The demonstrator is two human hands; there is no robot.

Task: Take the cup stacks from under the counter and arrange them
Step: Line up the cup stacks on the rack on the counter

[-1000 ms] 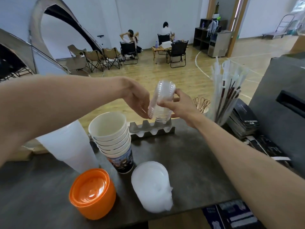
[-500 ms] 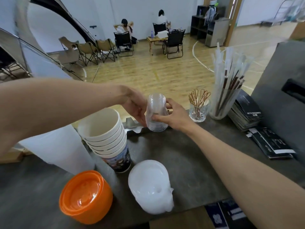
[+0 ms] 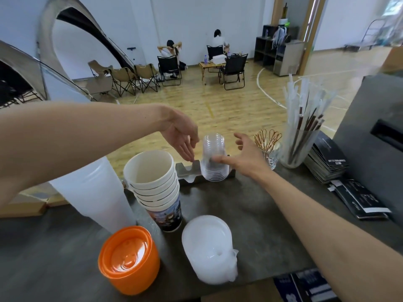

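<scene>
A small stack of clear plastic cups [image 3: 214,158] stands upside down at the far edge of the dark counter [image 3: 250,214], against a grey cardboard cup carrier [image 3: 187,172]. My left hand [image 3: 182,138] hovers open just left of it, not touching. My right hand [image 3: 244,158] is open on its right, thumb near the stack's side. Nearer me stand a tilted stack of white paper cups [image 3: 156,186], a tall frosted plastic cup stack [image 3: 93,192], an orange lid stack [image 3: 128,258] and a white lid stack [image 3: 210,247].
A glass of wooden stirrers [image 3: 269,147] and a vase of wrapped straws [image 3: 301,136] stand right of the clear cups. Black booklets [image 3: 329,159] and a grey machine [image 3: 375,138] fill the right side. People sit on chairs far across the wooden floor.
The clear cup stack came down from between both hands onto the counter's far edge. Both hands let go of it and opened, drawing slightly apart.
</scene>
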